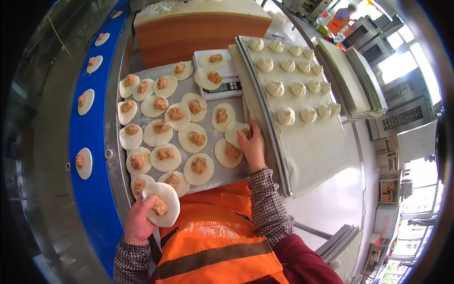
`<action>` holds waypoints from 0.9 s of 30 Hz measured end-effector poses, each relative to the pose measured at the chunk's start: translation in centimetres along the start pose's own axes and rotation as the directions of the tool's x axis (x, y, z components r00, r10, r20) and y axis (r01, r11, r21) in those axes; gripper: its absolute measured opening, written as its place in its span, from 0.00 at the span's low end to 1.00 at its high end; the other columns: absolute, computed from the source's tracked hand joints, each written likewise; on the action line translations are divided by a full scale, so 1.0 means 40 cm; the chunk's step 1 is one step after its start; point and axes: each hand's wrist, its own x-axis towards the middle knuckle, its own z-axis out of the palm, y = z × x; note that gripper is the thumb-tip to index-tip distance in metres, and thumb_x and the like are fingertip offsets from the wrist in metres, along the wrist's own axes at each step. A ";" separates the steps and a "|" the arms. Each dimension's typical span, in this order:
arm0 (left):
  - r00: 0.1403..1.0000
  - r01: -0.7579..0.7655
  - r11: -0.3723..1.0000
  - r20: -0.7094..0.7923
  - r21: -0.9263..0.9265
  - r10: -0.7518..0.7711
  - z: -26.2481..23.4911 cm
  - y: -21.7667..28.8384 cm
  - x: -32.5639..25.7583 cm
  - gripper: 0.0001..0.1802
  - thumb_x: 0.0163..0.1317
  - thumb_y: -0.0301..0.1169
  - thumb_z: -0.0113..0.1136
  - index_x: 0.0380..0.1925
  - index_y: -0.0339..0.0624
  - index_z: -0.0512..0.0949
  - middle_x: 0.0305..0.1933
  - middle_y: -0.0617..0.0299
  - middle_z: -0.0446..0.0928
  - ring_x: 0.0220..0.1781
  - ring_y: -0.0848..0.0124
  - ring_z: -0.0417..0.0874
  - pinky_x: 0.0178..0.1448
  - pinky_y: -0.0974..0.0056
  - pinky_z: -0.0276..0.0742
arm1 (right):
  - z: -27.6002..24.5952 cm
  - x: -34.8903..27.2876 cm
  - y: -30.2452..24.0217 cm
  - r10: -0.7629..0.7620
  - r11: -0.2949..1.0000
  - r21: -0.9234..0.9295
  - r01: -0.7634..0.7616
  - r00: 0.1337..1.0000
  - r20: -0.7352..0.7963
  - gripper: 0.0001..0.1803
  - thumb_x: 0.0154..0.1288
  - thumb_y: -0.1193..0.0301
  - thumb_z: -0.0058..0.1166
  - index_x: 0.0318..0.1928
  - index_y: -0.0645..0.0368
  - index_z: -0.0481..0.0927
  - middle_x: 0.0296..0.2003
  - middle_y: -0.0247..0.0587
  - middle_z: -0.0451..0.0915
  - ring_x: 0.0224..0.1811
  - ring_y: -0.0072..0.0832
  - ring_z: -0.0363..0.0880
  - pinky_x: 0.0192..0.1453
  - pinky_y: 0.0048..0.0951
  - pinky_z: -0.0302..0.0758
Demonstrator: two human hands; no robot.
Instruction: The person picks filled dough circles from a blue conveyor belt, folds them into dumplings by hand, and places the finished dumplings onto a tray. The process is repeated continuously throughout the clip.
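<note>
My left hand (139, 221) grips the edge of a round dough wrapper (170, 199), tilted and topped with a lump of orange-pink meat filling (158, 206). It is held up over the front left corner of the metal worktop (218, 182). At the worktop's right side, my right hand (254, 147) has its fingers closed on another filled wrapper (233, 132), partly covering its filling. That wrapper overlaps a filled wrapper (227, 155) just in front of it. Several more filled wrappers (193, 136) lie spread over the worktop, some overlapping.
On the left, a blue conveyor belt (92, 128) carries several filled wrappers. A digital scale (222, 90) with wrappers on it stands at the worktop's back. To the right, a cloth-lined tray (307, 151) holds rows of pleated buns (286, 116). Far off, a person (341, 19) stands near equipment.
</note>
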 end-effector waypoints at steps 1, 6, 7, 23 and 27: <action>1.000 0.024 1.000 -0.006 0.018 -0.024 0.009 -0.006 0.004 0.22 0.66 0.30 0.51 0.59 0.41 0.65 0.54 0.58 0.72 0.55 0.67 0.76 0.57 0.59 0.76 | -0.011 -0.012 -0.010 -0.006 1.000 -0.011 0.006 1.000 0.012 0.29 0.61 0.70 0.58 0.60 0.66 0.65 0.48 0.55 0.76 0.49 0.43 0.77 0.51 0.34 0.74; 0.991 0.089 0.989 0.085 0.116 -0.099 0.057 -0.091 0.068 0.21 0.66 0.28 0.52 0.58 0.39 0.65 0.47 0.63 0.73 0.47 0.74 0.75 0.53 0.66 0.74 | -0.100 -0.064 -0.061 -0.190 0.978 -0.082 0.194 0.980 0.059 0.25 0.57 0.76 0.59 0.56 0.66 0.70 0.48 0.54 0.76 0.47 0.44 0.77 0.50 0.35 0.74; 0.978 0.126 0.982 0.150 0.143 -0.147 0.063 -0.123 0.102 0.21 0.65 0.28 0.54 0.57 0.38 0.66 0.45 0.64 0.73 0.46 0.76 0.75 0.52 0.67 0.73 | -0.114 -0.089 -0.058 -0.318 0.941 -0.108 0.321 0.947 0.038 0.23 0.57 0.76 0.59 0.54 0.66 0.71 0.48 0.54 0.76 0.46 0.43 0.77 0.49 0.34 0.74; 0.971 0.008 0.975 0.231 0.224 -0.061 0.186 -0.239 0.247 0.25 0.67 0.26 0.52 0.62 0.37 0.60 0.56 0.61 0.69 0.58 0.74 0.70 0.62 0.67 0.69 | -0.098 -0.216 -0.072 0.155 0.662 0.500 -0.558 0.755 0.638 0.18 0.64 0.77 0.55 0.54 0.66 0.71 0.43 0.36 0.79 0.43 0.20 0.77 0.46 0.21 0.76; 0.969 -0.146 0.935 0.236 0.323 0.069 0.243 -0.048 0.317 0.22 0.68 0.31 0.53 0.59 0.35 0.65 0.52 0.62 0.73 0.51 0.76 0.74 0.56 0.70 0.72 | -0.021 -0.044 -0.176 -0.029 0.851 0.454 -0.264 0.840 0.542 0.21 0.63 0.77 0.55 0.57 0.63 0.71 0.42 0.37 0.78 0.37 0.17 0.77 0.37 0.19 0.76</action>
